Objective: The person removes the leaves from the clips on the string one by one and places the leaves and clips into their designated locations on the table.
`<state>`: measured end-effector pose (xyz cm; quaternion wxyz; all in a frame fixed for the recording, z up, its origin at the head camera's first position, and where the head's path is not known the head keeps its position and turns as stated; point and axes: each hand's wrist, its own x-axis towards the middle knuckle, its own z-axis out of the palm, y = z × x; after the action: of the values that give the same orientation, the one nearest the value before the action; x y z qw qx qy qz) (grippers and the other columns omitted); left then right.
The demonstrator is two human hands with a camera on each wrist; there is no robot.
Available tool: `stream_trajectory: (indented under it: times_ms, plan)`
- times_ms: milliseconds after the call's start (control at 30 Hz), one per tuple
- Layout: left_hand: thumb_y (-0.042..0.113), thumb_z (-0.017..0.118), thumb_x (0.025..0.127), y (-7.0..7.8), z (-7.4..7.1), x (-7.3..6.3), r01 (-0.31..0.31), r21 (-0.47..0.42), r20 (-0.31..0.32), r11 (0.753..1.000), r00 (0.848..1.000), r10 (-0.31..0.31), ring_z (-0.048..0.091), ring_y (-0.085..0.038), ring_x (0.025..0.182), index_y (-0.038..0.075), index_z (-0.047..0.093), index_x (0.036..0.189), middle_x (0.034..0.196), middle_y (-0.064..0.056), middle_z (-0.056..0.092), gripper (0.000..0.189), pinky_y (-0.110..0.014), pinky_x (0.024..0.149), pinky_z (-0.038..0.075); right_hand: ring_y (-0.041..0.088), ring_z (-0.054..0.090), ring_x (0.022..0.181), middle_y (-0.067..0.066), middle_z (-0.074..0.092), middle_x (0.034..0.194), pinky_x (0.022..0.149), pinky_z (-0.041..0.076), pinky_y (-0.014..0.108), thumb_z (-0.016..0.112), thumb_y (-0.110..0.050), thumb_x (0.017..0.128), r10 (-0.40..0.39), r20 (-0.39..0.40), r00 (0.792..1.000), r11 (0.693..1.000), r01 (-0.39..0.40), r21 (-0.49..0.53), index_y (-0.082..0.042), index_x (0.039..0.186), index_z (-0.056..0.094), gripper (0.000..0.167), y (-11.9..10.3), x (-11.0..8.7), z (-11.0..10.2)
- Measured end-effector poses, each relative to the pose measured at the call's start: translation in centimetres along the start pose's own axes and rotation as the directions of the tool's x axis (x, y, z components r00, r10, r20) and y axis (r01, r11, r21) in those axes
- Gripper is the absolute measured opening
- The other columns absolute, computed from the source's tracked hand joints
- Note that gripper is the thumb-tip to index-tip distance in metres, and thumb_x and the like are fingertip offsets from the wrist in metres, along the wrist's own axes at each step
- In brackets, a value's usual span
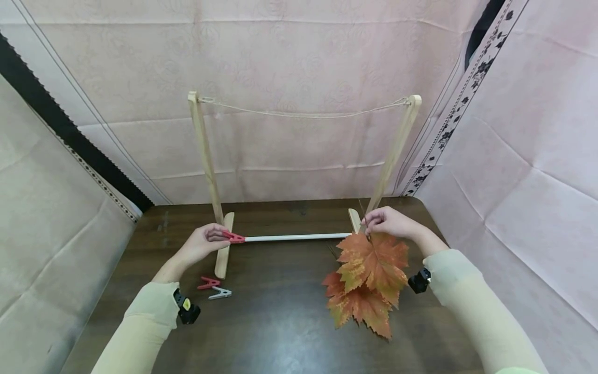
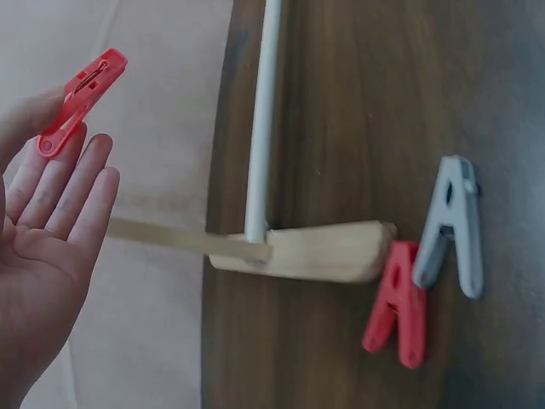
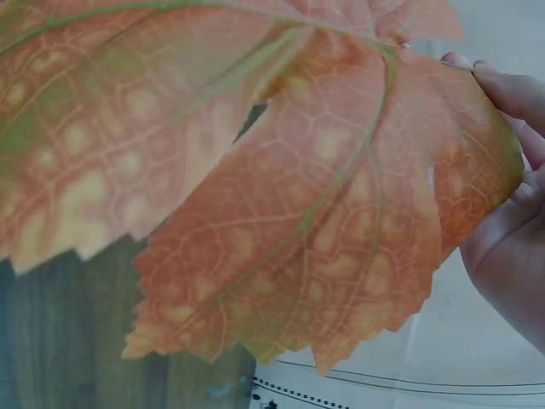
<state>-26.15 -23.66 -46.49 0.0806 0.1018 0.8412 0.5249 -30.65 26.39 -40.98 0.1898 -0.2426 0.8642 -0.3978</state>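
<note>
Between the thumb and fingers of my left hand (image 1: pixel 205 242), a red clothespin (image 2: pixel 83 102) is pinched, above the left foot of a wooden frame (image 1: pixel 205 156). My right hand (image 1: pixel 388 222) pinches the thin stem of an orange maple leaf (image 1: pixel 374 259) near the frame's right post. A second orange leaf (image 1: pixel 362 309) shows below it, partly covered; whether that one is also held cannot be told. In the right wrist view a leaf (image 3: pixel 324 196) fills much of the picture and hides part of the hand.
A loose string (image 1: pixel 299 115) sags between the tops of the two posts. A white rod (image 1: pixel 299 237) joins them low down. On the brown table (image 1: pixel 271 322), another red clothespin (image 2: pixel 398 307) and a light grey one (image 2: pixel 451 221) lie near the left foot. Pale cloth hangs around the table.
</note>
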Motion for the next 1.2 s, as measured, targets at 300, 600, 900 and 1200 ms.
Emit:
stream_trajectory:
  times_ms: [300, 600, 900, 1200]
  plan:
    - [0.023, 0.067, 0.086, -3.5, -1.1, -2.0, 0.058, 0.018, -0.025, 0.998, 0.998, -0.058, 0.061, -0.002, 0.089, -0.004, 0.054, 0.115, 0.110, -0.020, 0.064, 0.042, -0.023, 0.079, 0.053, 0.018, 0.068, 0.082, 0.023, 0.069, 0.088, 0.076, 0.051, 0.020, 0.054, 0.003, 0.088, 0.014, 0.079, 0.997, 1.000, -0.014, 0.002, 0.012, 0.107, 0.060, 0.022, 1.9, 0.1, 1.7]
    - [0.023, 0.064, 0.089, -7.2, -1.6, -3.6, 0.139, -0.008, -0.042, 0.990, 0.989, -0.139, 0.061, 0.001, 0.092, -0.006, 0.050, 0.120, 0.115, -0.023, 0.062, 0.045, -0.023, 0.083, 0.052, 0.028, 0.068, 0.085, 0.026, 0.069, 0.088, 0.077, 0.051, 0.020, 0.053, 0.004, 0.088, 0.034, 0.100, 0.994, 0.999, -0.035, 0.003, 0.017, 0.108, 0.057, 0.024, 3.5, 0.0, 2.6]
    - [0.027, 0.064, 0.089, -10.7, -1.3, -4.9, 0.257, -0.037, -0.084, 0.966, 0.962, -0.259, 0.064, -0.004, 0.095, -0.005, 0.046, 0.126, 0.118, -0.021, 0.061, 0.052, -0.029, 0.087, 0.052, 0.027, 0.067, 0.082, 0.031, 0.066, 0.088, 0.073, 0.050, 0.019, 0.052, 0.006, 0.086, 0.040, 0.085, 0.996, 0.999, -0.043, 0.026, 0.017, 0.107, 0.058, 0.024, 4.1, 0.4, 3.3]
    - [0.024, 0.065, 0.088, -12.2, -1.3, -5.4, 0.301, 0.001, -0.130, 0.954, 0.946, -0.298, 0.062, -0.002, 0.089, -0.006, 0.048, 0.124, 0.115, -0.021, 0.063, 0.049, -0.025, 0.082, 0.052, 0.007, 0.060, 0.070, 0.027, 0.067, 0.086, 0.069, 0.049, 0.020, 0.054, 0.008, 0.083, 0.051, 0.133, 0.990, 0.999, -0.052, 0.003, 0.015, 0.103, 0.061, 0.022, 5.3, 0.5, 4.0]
